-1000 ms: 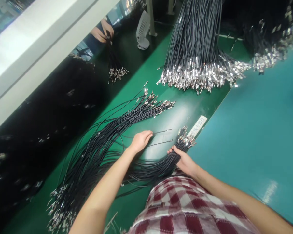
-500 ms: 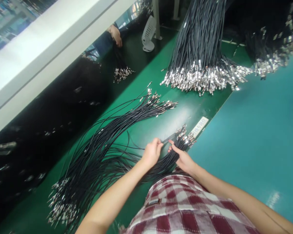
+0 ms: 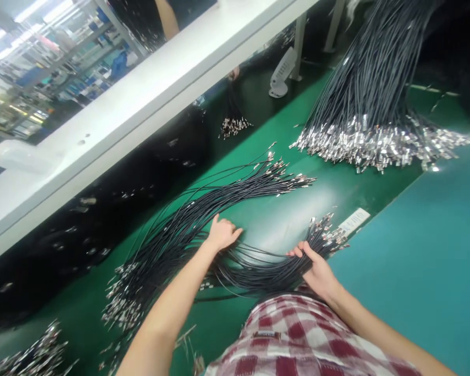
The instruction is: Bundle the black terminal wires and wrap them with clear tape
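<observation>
A fan of thin black wires (image 3: 235,190) with silver metal terminals lies across the green bench top (image 3: 282,219). My left hand (image 3: 222,233) rests on this fan with fingers curled down onto the wires. My right hand (image 3: 315,266) is closed round a smaller bundle of the same wires (image 3: 274,266), whose terminal ends (image 3: 327,237) stick out past my fingers. The two hands are a hand's width apart.
A large hanging bunch of wires with shiny terminals (image 3: 376,141) spreads at the back right. A white shelf (image 3: 141,104) runs along the left. Another person's hand (image 3: 233,73) holds a wire bunch behind it. A small white fan (image 3: 282,73) stands beyond. A white label (image 3: 354,220) lies beside the teal mat (image 3: 426,250).
My left hand has moved left, away from my right hand, and now lies on the big fan of wires. My right hand still grips its bundle. The camera has tilted up.
</observation>
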A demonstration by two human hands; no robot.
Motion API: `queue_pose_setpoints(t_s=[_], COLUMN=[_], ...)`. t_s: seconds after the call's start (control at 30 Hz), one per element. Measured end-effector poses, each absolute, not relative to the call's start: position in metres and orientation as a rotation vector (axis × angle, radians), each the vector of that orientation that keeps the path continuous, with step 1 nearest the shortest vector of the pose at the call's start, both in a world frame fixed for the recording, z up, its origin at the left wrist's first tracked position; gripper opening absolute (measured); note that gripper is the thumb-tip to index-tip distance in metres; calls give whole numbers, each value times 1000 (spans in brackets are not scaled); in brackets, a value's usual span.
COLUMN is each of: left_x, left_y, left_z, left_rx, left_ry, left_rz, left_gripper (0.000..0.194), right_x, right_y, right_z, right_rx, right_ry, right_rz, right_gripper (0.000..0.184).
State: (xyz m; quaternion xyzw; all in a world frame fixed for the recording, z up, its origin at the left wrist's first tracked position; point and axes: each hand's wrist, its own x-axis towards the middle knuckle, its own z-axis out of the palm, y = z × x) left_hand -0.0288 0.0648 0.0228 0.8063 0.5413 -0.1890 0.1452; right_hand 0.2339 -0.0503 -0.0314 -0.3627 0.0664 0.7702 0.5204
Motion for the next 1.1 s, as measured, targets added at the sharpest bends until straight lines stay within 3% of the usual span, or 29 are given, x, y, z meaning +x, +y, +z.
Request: queue_pose_setpoints(t_s=[0.13,0.27,0.37,0.5,0.57,0.7,0.9,1.1], left_x=[-51,-36,-20,-2,8,12,-3,35], left_y=[6,-34,15,123,162,187,152,79], left_z=[24,23,21,6,-5,-13,17,13], left_rx=[2249,2026,2039,2220,2268,2281,2121,1778], left_ry=[1494,1506,1597,1814,1869,1818,1632,1181], left_rz=[-702,-796,-650,-368,-403,-543,-41,1], left_gripper=[50,33,17,31,36,27,20,28], right_x=[233,236,239,240,240,240,242,240], right_y=[-44,-47,-48,-42,-38,-35,-32,-30], right_z=[-38,-59,-71,-73,-72,-70,-70,-64], right_rx=[-820,-927,-930,-947,-968,-981,-934,-946], right_ry=[253,376,434,381,353,353,438,401], right_rz=[1803,1810,1801,1806,1807,1808,1816,1766], right_gripper=[33,35,35,33,34,37,33,29])
